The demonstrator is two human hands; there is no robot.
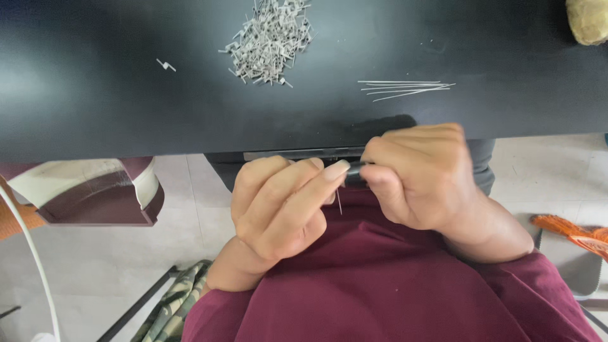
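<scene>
I am pinching a thin wire (340, 201) with my left hand (278, 206), my right hand (421, 177) gripping what may be a dark tool (354, 171); bent pieces (269, 41) are piling far left, straight wires (405, 88) waiting.

A small workshop or home assembly spot is suggested: a black worktop (126, 114) is strewn with a heap of tiny bent metal pieces (269, 41) and a few thin wires (405, 88), set above a pale tiled floor (190, 240).
</scene>
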